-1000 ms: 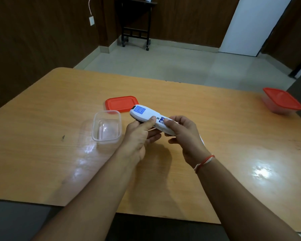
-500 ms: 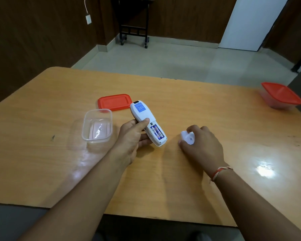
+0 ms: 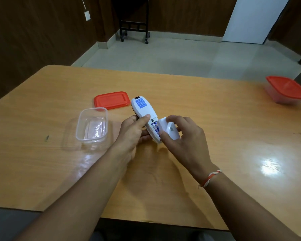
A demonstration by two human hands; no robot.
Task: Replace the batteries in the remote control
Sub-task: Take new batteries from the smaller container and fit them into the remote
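A white remote control (image 3: pixel 142 110) with a blue label lies back side up in my left hand (image 3: pixel 132 134), above the middle of the wooden table (image 3: pixel 215 119). Its battery compartment is uncovered and blue-and-white batteries (image 3: pixel 155 127) show inside. My right hand (image 3: pixel 182 136) pinches the white battery cover (image 3: pixel 169 130) and holds it against the right side of the compartment, tilted. The cover hides the lower right part of the remote.
A clear plastic container (image 3: pixel 92 126) without lid stands left of my hands, its red lid (image 3: pixel 111 100) lying behind it. A second container with a red lid (image 3: pixel 287 89) sits at the table's far right edge. A black wheeled stand (image 3: pixel 135 20) is across the floor.
A second ago both hands held the remote. The right hand then went to the table on the right with the cover, and now it has brought the cover back to the remote.
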